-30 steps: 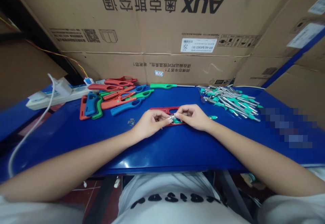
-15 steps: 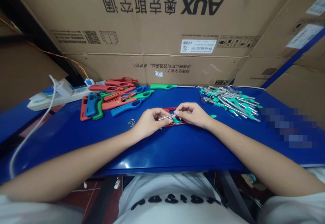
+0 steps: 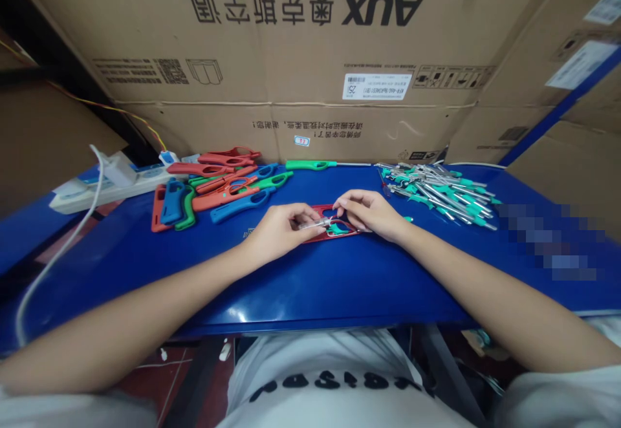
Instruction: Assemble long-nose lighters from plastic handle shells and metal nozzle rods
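Observation:
My left hand [image 3: 287,227] is closed around a small clear tube [image 3: 317,223] with a pale end fitting, its thumb along the near side. Below the tube lies a red lighter housing half [image 3: 324,238] on the blue table, with a teal part [image 3: 334,229] and a thin wire in it. Above the housing's right side is my right hand [image 3: 367,213], fingers curled and thumb and forefinger close together near the tube's end. What its fingertips pinch, if anything, is too small to tell.
Red, blue and green lighter housings [image 3: 228,202] are piled at the left, beside a white power strip [image 3: 87,198]. Metal rods with teal parts [image 3: 446,192] form a heap at right. One green lighter [image 3: 310,165] lies before the cardboard [image 3: 272,79]. Tiny pins [image 3: 248,233] lie left of my left hand.
My right fingertips have drawn slightly up and away from the end of the clear tube. The left hand still holds the tube over the red housing, nearly in place.

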{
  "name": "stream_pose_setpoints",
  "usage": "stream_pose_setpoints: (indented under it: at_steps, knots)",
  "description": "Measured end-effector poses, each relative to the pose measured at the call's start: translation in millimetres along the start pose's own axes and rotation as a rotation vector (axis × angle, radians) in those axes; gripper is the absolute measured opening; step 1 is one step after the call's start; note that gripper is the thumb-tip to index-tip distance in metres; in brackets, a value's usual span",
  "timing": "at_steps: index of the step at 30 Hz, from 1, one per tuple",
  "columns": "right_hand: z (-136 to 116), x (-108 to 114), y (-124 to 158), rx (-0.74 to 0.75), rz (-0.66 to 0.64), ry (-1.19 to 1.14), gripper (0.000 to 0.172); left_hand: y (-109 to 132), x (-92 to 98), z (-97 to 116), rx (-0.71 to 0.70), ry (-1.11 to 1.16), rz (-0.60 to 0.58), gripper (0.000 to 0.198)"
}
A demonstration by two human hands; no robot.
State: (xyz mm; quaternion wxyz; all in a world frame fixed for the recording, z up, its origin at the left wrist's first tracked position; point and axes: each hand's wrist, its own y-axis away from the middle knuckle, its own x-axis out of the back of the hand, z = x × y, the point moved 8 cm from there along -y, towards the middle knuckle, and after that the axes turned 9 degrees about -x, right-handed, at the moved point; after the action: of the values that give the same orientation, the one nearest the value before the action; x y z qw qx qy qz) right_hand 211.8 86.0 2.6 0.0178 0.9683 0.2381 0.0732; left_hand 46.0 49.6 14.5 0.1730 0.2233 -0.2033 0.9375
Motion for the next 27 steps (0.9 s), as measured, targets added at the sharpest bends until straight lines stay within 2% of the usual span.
stream_pose_setpoints:
  at_steps: [3, 6, 9, 14, 19, 24, 27]
  knots:
    - [2, 9, -2, 0.014, 0.050, -0.050, 0.038, 0, 3.7, 9, -0.067, -0.218, -0.076, 0.023]
    - [4, 13, -3, 0.009, 0.067, -0.072, 0.036, 0, 4.1, 15, -0.140, -0.331, -0.093, 0.015]
    - [7, 13, -4, -0.012, 0.068, -0.064, 0.037, -1, -1.9, 14, -0.182, -0.340, -0.123, 0.012]
    - [6, 12, -3, -0.014, 0.093, 0.030, 0.038, -1, -7.1, 10, -0.171, -0.291, -0.142, 0.018]
    - [-1, 6, -1, 0.097, 0.099, 0.251, 0.036, 0, -4.2, 12, -0.159, -0.299, -0.135, 0.022]
    - [-15, -7, 10, 0.325, 0.120, 0.558, 0.026, 0, -4.8, 13, -0.203, -0.281, -0.134, 0.018]
    - [-17, -15, 14, 0.392, 0.102, 0.653, 0.023, -1, -4.8, 11, -0.201, -0.274, -0.120, 0.017]
